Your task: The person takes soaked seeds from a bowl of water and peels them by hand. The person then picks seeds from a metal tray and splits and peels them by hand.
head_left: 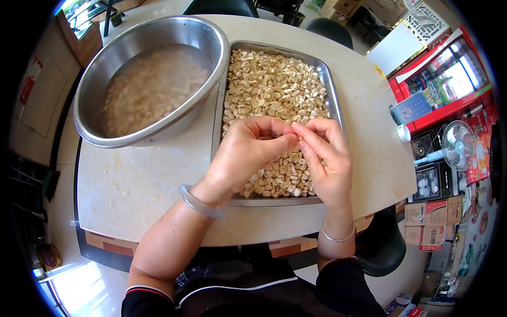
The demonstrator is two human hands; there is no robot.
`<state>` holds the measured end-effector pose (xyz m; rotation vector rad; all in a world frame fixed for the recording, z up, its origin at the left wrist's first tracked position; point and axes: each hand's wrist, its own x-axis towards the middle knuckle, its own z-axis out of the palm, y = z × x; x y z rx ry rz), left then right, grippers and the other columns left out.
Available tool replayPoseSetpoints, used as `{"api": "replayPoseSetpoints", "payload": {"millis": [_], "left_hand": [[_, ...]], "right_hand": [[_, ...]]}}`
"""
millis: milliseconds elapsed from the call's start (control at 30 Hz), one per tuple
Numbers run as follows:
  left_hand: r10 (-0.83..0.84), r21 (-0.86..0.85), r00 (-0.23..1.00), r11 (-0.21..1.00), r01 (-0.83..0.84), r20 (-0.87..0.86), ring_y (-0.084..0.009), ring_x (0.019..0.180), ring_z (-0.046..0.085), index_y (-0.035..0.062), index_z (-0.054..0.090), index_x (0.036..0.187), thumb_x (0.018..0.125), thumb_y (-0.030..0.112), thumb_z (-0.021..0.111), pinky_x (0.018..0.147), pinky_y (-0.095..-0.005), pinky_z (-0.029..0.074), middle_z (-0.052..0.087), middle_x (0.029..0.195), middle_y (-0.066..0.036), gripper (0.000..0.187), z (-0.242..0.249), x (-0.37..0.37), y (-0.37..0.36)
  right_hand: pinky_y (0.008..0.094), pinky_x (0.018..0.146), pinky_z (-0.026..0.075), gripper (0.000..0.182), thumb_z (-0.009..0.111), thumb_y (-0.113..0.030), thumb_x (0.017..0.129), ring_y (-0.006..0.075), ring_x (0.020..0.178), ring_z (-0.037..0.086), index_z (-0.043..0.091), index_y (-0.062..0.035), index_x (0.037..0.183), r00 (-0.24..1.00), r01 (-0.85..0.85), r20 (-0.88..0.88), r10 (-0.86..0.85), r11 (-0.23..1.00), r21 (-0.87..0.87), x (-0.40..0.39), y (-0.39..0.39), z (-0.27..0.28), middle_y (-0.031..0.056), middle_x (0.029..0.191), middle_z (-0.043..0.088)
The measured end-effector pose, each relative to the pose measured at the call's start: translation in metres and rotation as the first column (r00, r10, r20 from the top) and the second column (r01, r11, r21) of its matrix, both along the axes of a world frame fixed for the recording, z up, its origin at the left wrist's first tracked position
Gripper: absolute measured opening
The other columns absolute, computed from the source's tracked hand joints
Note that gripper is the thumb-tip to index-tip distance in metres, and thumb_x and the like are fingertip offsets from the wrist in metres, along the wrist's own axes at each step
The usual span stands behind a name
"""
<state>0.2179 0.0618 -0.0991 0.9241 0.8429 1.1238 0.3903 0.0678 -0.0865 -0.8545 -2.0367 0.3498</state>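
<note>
Pale, split lotus seeds [274, 79] fill a shallow rectangular metal tray [335, 100] in front of me. Above the tray's middle, my left hand [256, 145] is closed in a pinch, thumb against forefinger. My right hand [330, 158] is pinched too, its fingertips meeting those of the left. Between them is a small pale piece, apparently a lotus seed, mostly hidden by the fingers. To the left of the tray stands a large metal basin [214, 37] with cloudy water and many more seeds under the surface.
The tray and basin rest on a pale round-edged table [158, 195] with water drops at its left. Dark chairs [383, 243] stand around it. On the right are a red display fridge [449, 79], a fan [457, 145] and cardboard boxes [435, 219].
</note>
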Motion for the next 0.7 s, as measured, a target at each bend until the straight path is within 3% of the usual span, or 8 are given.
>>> {"api": "replayPoseSetpoints", "payload": {"millis": [67,267,367,467,567,600,700], "left_hand": [[0.016,0.050,0.995,0.999,-0.011,-0.100,-0.0010,0.060,0.049,0.0001,0.066,0.093,0.086,0.012,0.071,0.049,-0.0156,0.035,0.063,0.076,0.001,0.015,0.000,-0.001,0.000],[0.068,0.199,0.983,0.979,-0.033,-0.168,-0.0032,0.065,0.054,-0.0016,0.065,0.088,0.084,0.009,0.068,0.055,-0.0174,0.042,0.063,0.076,0.000,0.011,-0.007,0.001,0.001],[0.066,0.146,0.985,0.988,-0.043,-0.158,-0.0030,0.063,0.052,-0.0001,0.063,0.086,0.083,0.007,0.067,0.052,-0.0176,0.039,0.062,0.074,0.000,0.009,-0.005,0.001,0.000],[-0.011,0.029,0.997,1.000,0.009,0.081,-0.0042,0.056,0.047,0.0027,0.059,0.086,0.085,0.009,0.062,0.046,-0.0186,0.033,0.059,0.073,-0.001,0.007,-0.001,0.000,-0.001],[-0.017,-0.214,0.928,0.971,0.103,0.373,-0.0066,0.052,0.041,0.0050,0.056,0.086,0.086,0.012,0.054,0.043,-0.0202,0.026,0.055,0.074,-0.003,0.007,0.007,-0.002,-0.002],[-0.032,-0.190,0.919,0.975,0.115,0.392,-0.0071,0.052,0.042,0.0051,0.055,0.086,0.086,0.012,0.052,0.043,-0.0203,0.025,0.055,0.075,-0.003,0.007,0.006,-0.003,-0.001],[-0.071,-0.136,0.914,0.981,0.135,0.400,-0.0080,0.054,0.043,0.0053,0.055,0.086,0.088,0.013,0.048,0.042,-0.0202,0.025,0.055,0.076,-0.004,0.011,-0.001,-0.005,0.000]], "right_hand": [[0.0285,0.071,0.052,0.033,0.062,0.012,0.083,0.0202,0.084,0.061,0.067,-0.0008,0.113,0.999,-0.005,0.045,0.005,1.000,-0.007,0.000,-0.001,0.000,0.0104,0.099,0.056],[0.0309,0.071,0.052,0.036,0.062,0.013,0.081,0.0242,0.085,0.061,0.066,-0.0007,0.114,0.994,-0.030,0.106,0.023,0.998,0.060,0.001,-0.003,0.000,0.0123,0.100,0.057],[0.0307,0.071,0.052,0.037,0.063,0.013,0.080,0.0220,0.084,0.062,0.065,-0.0011,0.115,0.996,-0.043,0.075,0.039,0.997,0.057,0.001,-0.004,-0.002,0.0117,0.101,0.058],[0.0289,0.074,0.054,0.031,0.062,0.011,0.083,0.0182,0.087,0.063,0.064,0.0019,0.113,0.998,-0.064,-0.011,0.063,0.997,-0.048,0.004,-0.004,-0.001,0.0106,0.103,0.059],[0.0270,0.079,0.056,0.022,0.062,0.009,0.086,0.0152,0.091,0.064,0.063,0.0049,0.108,0.846,-0.301,-0.531,0.054,0.871,-0.390,0.001,-0.005,-0.004,0.0096,0.104,0.060],[0.0269,0.084,0.056,0.017,0.061,0.008,0.088,0.0156,0.094,0.064,0.061,0.0061,0.105,0.821,-0.337,-0.571,0.028,0.831,-0.443,0.001,-0.007,0.000,0.0099,0.104,0.060],[0.0263,0.079,0.055,0.018,0.065,0.008,0.085,0.0152,0.090,0.065,0.063,0.0041,0.102,0.858,-0.223,-0.514,-0.005,0.897,-0.380,0.002,-0.003,-0.006,0.0095,0.102,0.062]]}}
